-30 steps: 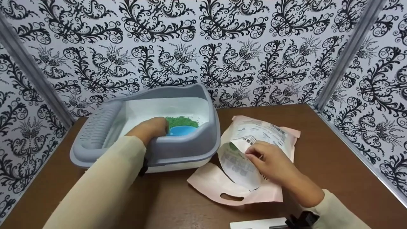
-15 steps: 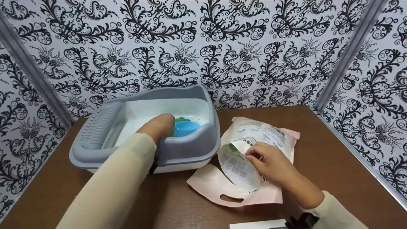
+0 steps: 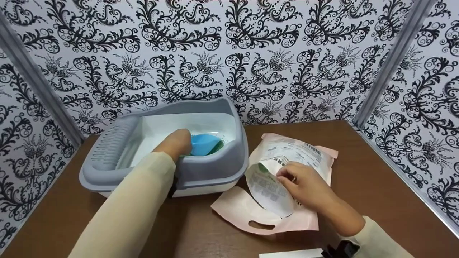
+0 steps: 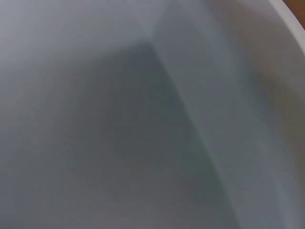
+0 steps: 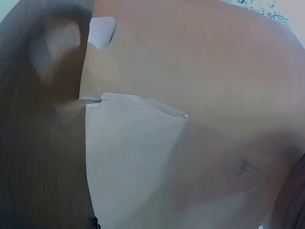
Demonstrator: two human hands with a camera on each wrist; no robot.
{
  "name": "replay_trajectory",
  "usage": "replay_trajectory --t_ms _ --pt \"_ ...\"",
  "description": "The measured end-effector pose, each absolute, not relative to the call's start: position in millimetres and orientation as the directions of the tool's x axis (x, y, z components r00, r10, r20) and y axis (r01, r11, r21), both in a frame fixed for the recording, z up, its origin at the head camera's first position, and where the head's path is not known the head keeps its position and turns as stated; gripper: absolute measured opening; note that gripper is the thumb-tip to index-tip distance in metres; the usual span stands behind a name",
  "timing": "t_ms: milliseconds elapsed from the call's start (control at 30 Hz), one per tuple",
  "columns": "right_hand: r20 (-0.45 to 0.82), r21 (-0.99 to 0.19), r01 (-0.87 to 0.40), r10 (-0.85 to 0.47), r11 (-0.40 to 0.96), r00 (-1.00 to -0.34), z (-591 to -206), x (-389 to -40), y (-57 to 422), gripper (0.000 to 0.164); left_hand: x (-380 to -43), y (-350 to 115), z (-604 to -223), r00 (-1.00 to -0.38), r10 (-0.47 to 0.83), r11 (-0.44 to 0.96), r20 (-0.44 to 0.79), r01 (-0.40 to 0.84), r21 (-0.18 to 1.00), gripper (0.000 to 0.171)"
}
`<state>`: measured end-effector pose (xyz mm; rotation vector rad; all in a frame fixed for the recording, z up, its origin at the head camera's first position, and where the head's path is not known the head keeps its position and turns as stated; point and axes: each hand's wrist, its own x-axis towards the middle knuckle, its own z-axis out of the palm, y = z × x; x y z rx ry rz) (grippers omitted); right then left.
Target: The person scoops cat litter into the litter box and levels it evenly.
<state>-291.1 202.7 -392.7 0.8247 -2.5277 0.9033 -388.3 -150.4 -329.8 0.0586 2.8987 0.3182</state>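
A grey and white cat litter box (image 3: 209, 171) stands on the left of the table. My left hand (image 3: 177, 143) reaches over its near rim and holds a blue scoop (image 3: 203, 144); the fingers are hidden behind the hand. Green litter (image 3: 217, 146) shows at the scoop's lower right, inside the box. To the right lies a pink and white bag (image 3: 267, 191), torn open, with some green inside its mouth. My right hand (image 3: 304, 182) pinches the edge of that opening. The right wrist view shows the bag (image 5: 190, 62) close up; the left wrist view is blurred grey plastic (image 4: 95, 143).
The brown table (image 3: 373, 186) meets patterned walls (image 3: 200, 64) at the back and sides. A white flat object (image 3: 292, 254) lies at the front edge, near the right wrist. The bag's cut handle strip (image 3: 247, 208) spreads toward the front.
Inside the box, my left hand moved right and then back left, and the scoop is now tilted differently, with green at its lower right. The right hand keeps its place on the bag.
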Motion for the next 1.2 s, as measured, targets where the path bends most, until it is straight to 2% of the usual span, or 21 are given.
replay_trajectory --t_ms 300,367,667,900,1200 --pt "0.483 -0.457 -0.618 -0.404 0.640 -0.776 -391 -293 205 0.011 -383 -151 -324 -0.981 0.042 0.966 -0.190 -0.009 0.259 0.027" --pt "0.482 -0.460 -0.617 -0.404 0.638 -0.777 -392 -293 205 0.011 -380 -157 -321 -0.981 0.053 0.968 -0.189 0.004 0.250 0.021" --pt "0.470 -0.464 -0.610 -0.406 0.642 -0.784 -392 -293 205 0.006 -374 -182 -325 -0.971 0.076 0.980 -0.227 0.030 0.198 0.022" --pt "0.476 -0.463 -0.615 -0.406 0.638 -0.780 -394 -291 203 0.011 -380 -194 -332 -0.971 0.016 0.969 -0.239 -0.044 0.244 0.021" --pt "0.480 -0.467 -0.620 -0.409 0.630 -0.776 -395 -291 202 0.008 -382 -194 -335 -0.965 -0.027 0.976 -0.262 -0.082 0.203 0.025"
